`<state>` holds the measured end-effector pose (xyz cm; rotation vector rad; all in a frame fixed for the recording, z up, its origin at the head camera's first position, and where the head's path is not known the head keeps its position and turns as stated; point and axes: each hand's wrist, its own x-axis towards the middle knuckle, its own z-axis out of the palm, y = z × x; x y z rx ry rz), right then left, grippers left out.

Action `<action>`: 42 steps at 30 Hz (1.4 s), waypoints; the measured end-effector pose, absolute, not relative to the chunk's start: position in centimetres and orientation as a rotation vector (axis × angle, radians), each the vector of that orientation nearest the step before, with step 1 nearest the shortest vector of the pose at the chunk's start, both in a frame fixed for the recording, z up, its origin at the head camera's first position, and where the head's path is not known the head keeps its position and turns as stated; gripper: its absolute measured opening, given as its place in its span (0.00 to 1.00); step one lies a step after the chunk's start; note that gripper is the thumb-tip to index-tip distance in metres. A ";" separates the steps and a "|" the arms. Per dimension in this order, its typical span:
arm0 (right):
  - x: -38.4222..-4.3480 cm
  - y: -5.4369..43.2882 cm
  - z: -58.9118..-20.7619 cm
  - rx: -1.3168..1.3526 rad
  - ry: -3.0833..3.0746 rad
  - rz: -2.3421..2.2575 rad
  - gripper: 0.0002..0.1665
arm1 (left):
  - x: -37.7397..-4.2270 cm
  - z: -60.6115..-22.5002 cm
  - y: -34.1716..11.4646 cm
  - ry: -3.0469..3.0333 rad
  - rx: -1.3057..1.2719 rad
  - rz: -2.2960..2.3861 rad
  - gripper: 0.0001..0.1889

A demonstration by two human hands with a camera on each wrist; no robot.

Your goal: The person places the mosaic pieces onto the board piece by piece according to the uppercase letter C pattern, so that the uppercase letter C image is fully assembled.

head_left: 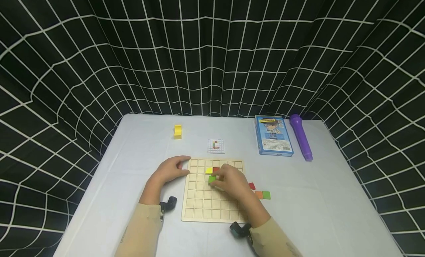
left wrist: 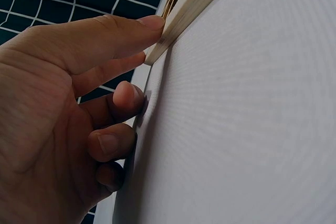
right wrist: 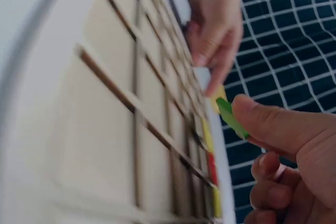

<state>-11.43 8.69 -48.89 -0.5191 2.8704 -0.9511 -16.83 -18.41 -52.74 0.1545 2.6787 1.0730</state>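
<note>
My right hand pinches a green square tile between thumb and forefinger over the wooden grid board. In the right wrist view the green tile is tilted and above the grid. On the board lie a yellow tile and a red tile, partly behind the fingers. My left hand is at the board's far left corner, its thumb and forefinger touching the edge. In the left wrist view the other fingers of the left hand are loosely bent and hold nothing.
Right of the board lie loose tiles: red, orange and green. Behind it is a small pattern card. A yellow block, a blue box and a purple stick stand farther back.
</note>
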 end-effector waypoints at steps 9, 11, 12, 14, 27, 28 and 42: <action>-11.5 6.8 -50.8 -0.526 2.966 -0.780 0.14 | -17.0 -52.9 -18.5 2.686 0.182 1.060 0.34; -11.5 6.6 -50.9 -0.506 2.984 -0.772 0.13 | -17.0 -52.9 -18.5 2.687 0.189 1.061 0.34; -11.5 6.5 -50.9 -0.495 2.993 -0.767 0.12 | -17.0 -52.8 -18.6 2.686 0.192 1.065 0.34; -11.6 6.4 -50.9 -0.458 3.005 -0.770 0.10 | -16.9 -52.8 -18.5 2.686 0.195 1.070 0.34; -10.4 8.1 -49.3 -0.438 2.885 -0.780 0.19 | -16.9 -52.7 -18.4 2.680 0.163 1.057 0.35; -10.2 8.5 -49.2 -0.427 2.886 -0.793 0.19 | -16.9 -52.7 -18.4 2.678 0.162 1.061 0.35; -7.9 15.4 -48.1 -0.257 2.894 -0.877 0.19 | -16.7 -52.8 -18.4 2.681 0.162 1.085 0.34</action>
